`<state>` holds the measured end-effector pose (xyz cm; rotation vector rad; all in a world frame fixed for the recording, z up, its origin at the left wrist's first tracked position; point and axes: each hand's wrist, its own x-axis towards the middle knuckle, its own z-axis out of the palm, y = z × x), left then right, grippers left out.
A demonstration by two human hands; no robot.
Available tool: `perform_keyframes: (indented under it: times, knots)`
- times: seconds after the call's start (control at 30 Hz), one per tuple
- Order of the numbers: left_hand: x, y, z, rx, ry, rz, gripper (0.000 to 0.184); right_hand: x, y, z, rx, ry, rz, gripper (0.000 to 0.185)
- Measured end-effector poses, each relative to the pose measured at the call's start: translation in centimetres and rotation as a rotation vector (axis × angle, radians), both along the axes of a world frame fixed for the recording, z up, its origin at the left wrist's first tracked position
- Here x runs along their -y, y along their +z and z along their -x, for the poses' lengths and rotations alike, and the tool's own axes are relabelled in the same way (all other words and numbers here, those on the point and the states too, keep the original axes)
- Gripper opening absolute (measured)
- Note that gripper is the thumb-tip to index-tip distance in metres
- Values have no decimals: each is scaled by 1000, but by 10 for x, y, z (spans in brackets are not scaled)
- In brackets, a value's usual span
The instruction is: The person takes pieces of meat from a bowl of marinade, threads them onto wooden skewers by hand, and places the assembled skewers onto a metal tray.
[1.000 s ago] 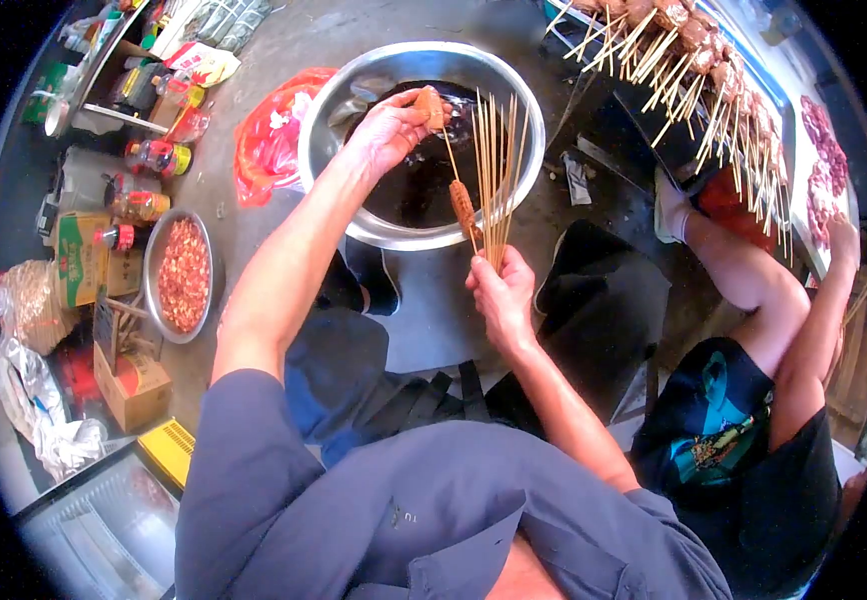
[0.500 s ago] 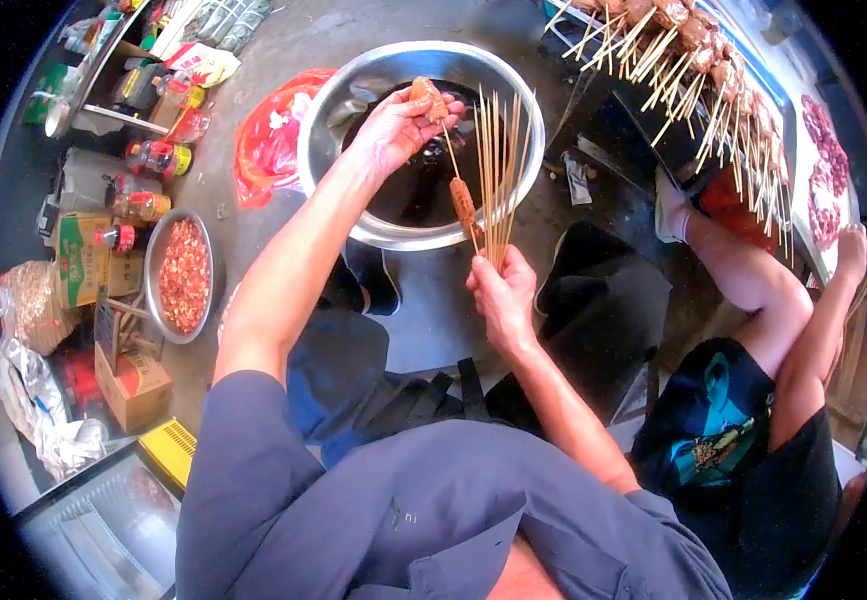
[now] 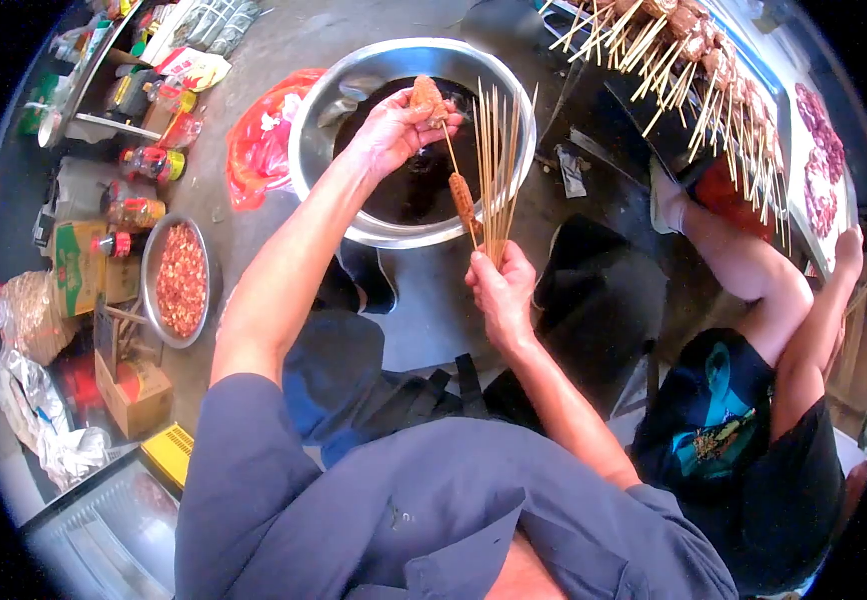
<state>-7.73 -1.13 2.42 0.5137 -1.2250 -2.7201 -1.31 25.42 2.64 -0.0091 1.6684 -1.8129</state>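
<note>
My left hand (image 3: 399, 130) is over the basin, its fingers closed on a brown, bumpy piece of food (image 3: 428, 97) at the tip of a bamboo skewer. Lower down that same skewer sits another brown, ridged piece (image 3: 463, 199); I cannot tell the exact kind of either. Below the basin's near rim, my right hand (image 3: 503, 290) is wrapped round a bundle of bamboo skewers (image 3: 495, 165), points up, the loaded one leaning left among them. Under both hands stands a wide metal basin (image 3: 312, 150) with dark liquid in it.
A red plastic bag (image 3: 254, 150) touches the basin's left. Further left are a bowl of chopped reddish food (image 3: 183, 280), bottles (image 3: 154, 162) and boxes (image 3: 139, 400). Loaded skewers (image 3: 699, 80) line a tray at upper right. A person's leg (image 3: 734, 245) is at right, beside red meat (image 3: 820, 150).
The view has shifted slightly, so the basin and surroundings sit a little further left. Both hands keep nearly the same pose and grip.
</note>
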Motion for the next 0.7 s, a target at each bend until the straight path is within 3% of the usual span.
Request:
perform_keyframes:
  times: [0.47, 0.7]
  knots:
    - [-39, -11, -9, 42, -241, 28, 33, -1, -5, 2, -5, -101, 9, 9]
    - [-49, -9, -16, 33, -238, -19, 27, 4, -1, 8, 29, -122, 48, 8]
